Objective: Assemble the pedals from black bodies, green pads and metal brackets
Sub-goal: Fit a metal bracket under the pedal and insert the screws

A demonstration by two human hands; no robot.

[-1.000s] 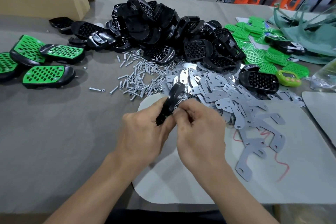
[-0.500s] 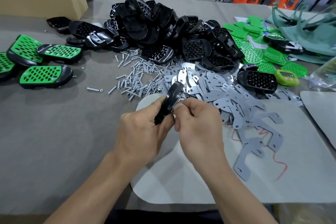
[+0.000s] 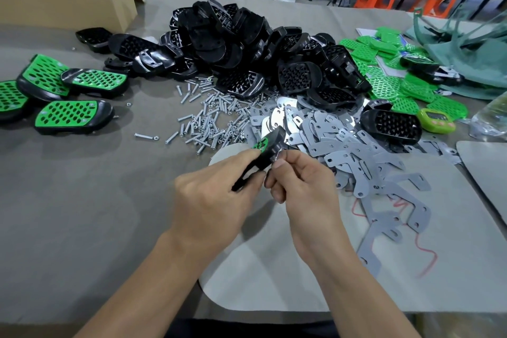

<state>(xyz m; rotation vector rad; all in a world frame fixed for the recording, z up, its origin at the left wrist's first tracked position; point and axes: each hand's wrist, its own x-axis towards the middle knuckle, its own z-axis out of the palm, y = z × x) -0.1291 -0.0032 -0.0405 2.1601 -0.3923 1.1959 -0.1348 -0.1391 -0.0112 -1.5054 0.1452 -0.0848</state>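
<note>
1. Grey cloth covers the table (image 3: 68, 214), and a pale mat (image 3: 274, 269) lies on it at the near edge. Both hands work just above that mat, which I judge is so that a dropped piece lands close by.
2. From my remote seat I see the left hand (image 3: 211, 195) with its fingers curled round the pedal (image 3: 267, 151). It holds the pedal on edge, clear of the table, with the green pad (image 3: 260, 143) facing left. I read that tilt as a way to turn the underside toward the other hand.
3. The right hand (image 3: 304, 186) pinches a small silver piece (image 3: 275, 156) between thumb and forefinger, right against the pedal's underside. I cannot tell whether it is a screw, a nut or part of a bracket.
4. Just beyond the right hand lies the heap of metal brackets (image 3: 337, 145), and the loose screws (image 3: 208, 121) are spread beyond the left hand. Both supplies sit near the working spot, which suits quick picking.
5. Farther back is the pile of black bodies (image 3: 241, 44), and the spare green pads (image 3: 389, 82) lie at the far right. 1 black body (image 3: 391, 125) sits apart from the pile, just beside a green timer (image 3: 436, 121).
6. The finished pedals (image 3: 71, 115) lie well apart at the left, in front of a cardboard box (image 3: 65, 0). I judge this keeps done work out of the raw stock.
7. My guess is that this pedal is at its fastening step, since the pad already sits on the body.
</note>
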